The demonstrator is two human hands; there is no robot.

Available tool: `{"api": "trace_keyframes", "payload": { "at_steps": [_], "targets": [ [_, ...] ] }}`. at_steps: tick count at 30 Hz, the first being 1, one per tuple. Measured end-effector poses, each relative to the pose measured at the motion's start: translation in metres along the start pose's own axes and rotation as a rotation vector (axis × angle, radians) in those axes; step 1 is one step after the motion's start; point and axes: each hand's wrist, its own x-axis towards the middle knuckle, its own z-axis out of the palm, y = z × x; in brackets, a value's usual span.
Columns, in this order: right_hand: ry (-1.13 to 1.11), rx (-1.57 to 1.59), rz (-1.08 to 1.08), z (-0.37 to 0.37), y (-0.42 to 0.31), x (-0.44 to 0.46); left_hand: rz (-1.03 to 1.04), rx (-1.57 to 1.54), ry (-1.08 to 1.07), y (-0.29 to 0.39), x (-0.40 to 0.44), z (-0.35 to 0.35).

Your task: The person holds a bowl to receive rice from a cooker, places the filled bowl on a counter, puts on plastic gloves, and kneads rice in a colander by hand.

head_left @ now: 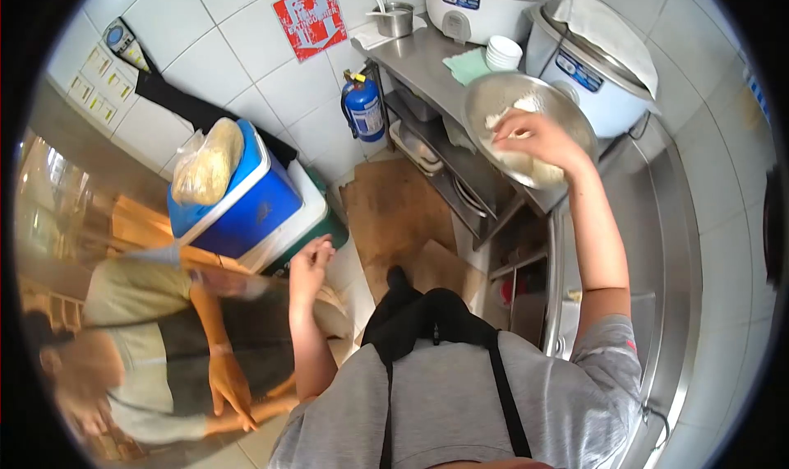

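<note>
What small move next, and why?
Perhaps bring the left hand over to steady the round silver metal bowl: the right hand reaches inside among whitish contents, the left seems empty, and the bowl appears to overhang the grey steel counter.

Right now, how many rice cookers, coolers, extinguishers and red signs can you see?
Rice cookers: 2
Coolers, blue and green-and-white: 2
Extinguisher: 1
Red sign: 1
Total: 6

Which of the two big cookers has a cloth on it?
The right-hand cooker, nearer the metal bowl. A white cloth lies on top of it; the other cooker shows none.
</note>
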Motion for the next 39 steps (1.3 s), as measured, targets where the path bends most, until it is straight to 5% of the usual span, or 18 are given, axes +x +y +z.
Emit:
{"api": "trace_keyframes", "payload": {
  "at_steps": [5, 8, 10, 16, 19, 25, 27, 30, 31, 32, 34, 39],
  "targets": [
    [-0.226, -0.486, -0.055, -0.017, 0.027, 0.129, -0.011, -0.033, 0.096, 0.003, 0.132, -0.016],
    [-0.34, -0.409, 0.439, -0.071, 0.033, 0.192, 0.151, -0.134, 0.001, -0.006, 0.223, -0.016],
    [-0.284, -0.511, 0.557, -0.112, 0.055, 0.225, 0.407, -0.023, -0.058, 0.01, 0.274, -0.002],
    [0.236, -0.417, 0.455, -0.217, 0.123, 0.253, 0.42, -0.159, -0.603, 0.077, 0.38, 0.097],
    [0.256, -0.764, 0.435, -0.27, 0.142, 0.253, 0.368, -0.145, -0.86, 0.112, 0.419, 0.136],
    [0.475, -1.075, 0.669, -0.373, 0.144, 0.249, 0.626, 0.09, -0.805, 0.143, 0.496, 0.194],
    [0.417, -1.362, 1.154, -0.417, 0.183, 0.217, 0.513, 0.067, -0.867, 0.147, 0.522, 0.205],
    [0.005, -1.275, 1.327, -0.426, 0.238, 0.156, 0.502, 0.006, -0.932, 0.148, 0.555, 0.224],
    [0.17, -1.217, 1.41, -0.408, 0.258, 0.143, 0.474, -0.001, -0.967, 0.152, 0.564, 0.231],
    [-0.255, -1.484, 1.459, -0.407, 0.286, 0.132, 0.464, -0.024, -1.0, 0.158, 0.572, 0.238],
    [0.89, -1.319, 1.532, -0.37, 0.278, 0.139, 0.439, -0.071, -1.064, 0.166, 0.585, 0.252],
    [0.736, -1.316, 1.267, -0.374, 0.275, 0.125, 0.496, -0.069, -1.25, 0.181, 0.615, 0.293]
  ]
}}
